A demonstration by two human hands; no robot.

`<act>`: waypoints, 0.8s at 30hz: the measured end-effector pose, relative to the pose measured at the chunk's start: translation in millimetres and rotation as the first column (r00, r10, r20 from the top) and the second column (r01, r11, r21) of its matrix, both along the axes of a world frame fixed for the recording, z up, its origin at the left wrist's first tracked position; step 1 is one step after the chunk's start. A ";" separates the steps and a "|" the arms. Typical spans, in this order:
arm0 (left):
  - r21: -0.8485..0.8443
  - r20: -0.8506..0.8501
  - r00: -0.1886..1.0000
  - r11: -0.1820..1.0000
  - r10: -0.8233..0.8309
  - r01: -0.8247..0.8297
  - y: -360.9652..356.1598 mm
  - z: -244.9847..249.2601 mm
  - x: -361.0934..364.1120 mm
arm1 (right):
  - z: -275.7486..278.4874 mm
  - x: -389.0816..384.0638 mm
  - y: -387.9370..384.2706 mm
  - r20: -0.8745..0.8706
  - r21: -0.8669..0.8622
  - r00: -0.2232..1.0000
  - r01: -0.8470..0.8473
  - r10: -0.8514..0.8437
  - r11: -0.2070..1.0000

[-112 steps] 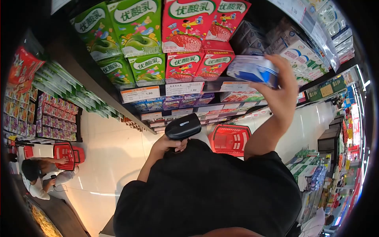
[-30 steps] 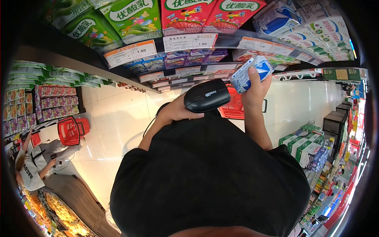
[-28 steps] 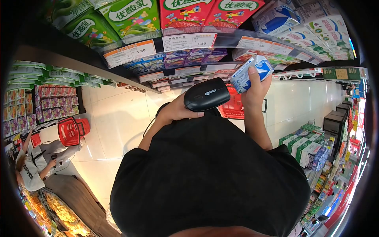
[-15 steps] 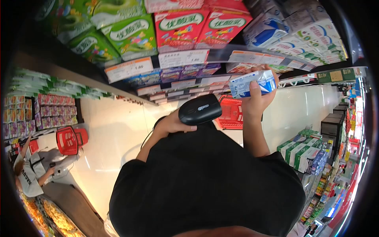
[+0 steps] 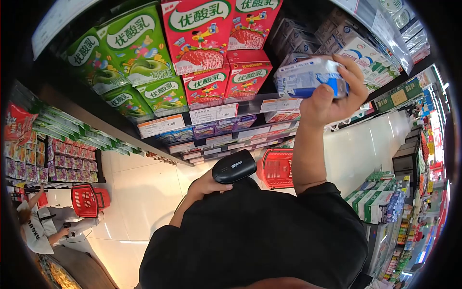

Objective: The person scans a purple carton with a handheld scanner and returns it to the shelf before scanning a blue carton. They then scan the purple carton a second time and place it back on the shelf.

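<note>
My right hand (image 5: 329, 103) is raised at the shelf, its fingers and thumb closed around a blue-and-white milk carton (image 5: 303, 77). The carton is tilted, in front of similar blue-and-white cartons (image 5: 301, 45) at the back of the shelf. Low in front of my body, my left hand (image 5: 209, 185) is wrapped round a black barcode scanner (image 5: 234, 166), whose rounded head points up and to the right. Red drink cartons (image 5: 197, 36) and green drink cartons (image 5: 134, 45) are stacked left of the milk carton, above white price tags (image 5: 214, 114).
A red shopping basket (image 5: 276, 168) is on the floor beyond the scanner. At the left, another person (image 5: 36, 229) stands near a second red basket (image 5: 85, 200). White-and-green boxes (image 5: 368, 202) are stacked at right. The dark shelf edge (image 5: 103, 127) slants across the left.
My right hand has lifted the milk carton up and slightly right, toward the shelf's cartons. The view has tilted up, showing more of the shelf. The scanner stays in my left hand.
</note>
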State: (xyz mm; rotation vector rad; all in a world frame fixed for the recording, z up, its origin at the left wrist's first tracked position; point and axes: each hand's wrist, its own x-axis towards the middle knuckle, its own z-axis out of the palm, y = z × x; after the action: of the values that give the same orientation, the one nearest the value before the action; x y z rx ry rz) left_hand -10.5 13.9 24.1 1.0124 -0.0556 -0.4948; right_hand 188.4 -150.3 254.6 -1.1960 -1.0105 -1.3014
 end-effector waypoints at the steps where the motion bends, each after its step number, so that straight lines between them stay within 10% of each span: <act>1: 0.000 0.003 1.000 1.000 0.025 -0.025 -0.7 2.2 -1.0 | 4.0 4.6 -2.9 0.041 -0.080 0.994 0.100 -0.097 0.992; 9: -0.012 0.035 0.999 1.000 0.018 -0.018 -0.8 7.3 1.9 | 14.9 16.6 11.3 -0.106 -0.302 0.987 0.082 -0.119 0.950; 15: -0.006 0.036 0.999 1.000 0.023 -0.023 -1.4 9.9 3.1 | 17.7 16.5 2.9 -0.197 -0.752 0.917 0.086 -0.347 0.653; 24: -0.022 0.049 0.999 1.000 -0.001 0.002 -2.3 1.9 9.5 | 4.5 25.7 11.3 0.051 -0.762 0.878 0.343 -0.476 0.550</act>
State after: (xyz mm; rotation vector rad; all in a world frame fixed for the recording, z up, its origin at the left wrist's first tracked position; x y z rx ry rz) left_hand -1.0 11.7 26.0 1.0032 -0.1052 -0.4700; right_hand 214.1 -138.9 259.1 -2.2777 -1.2441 -1.0989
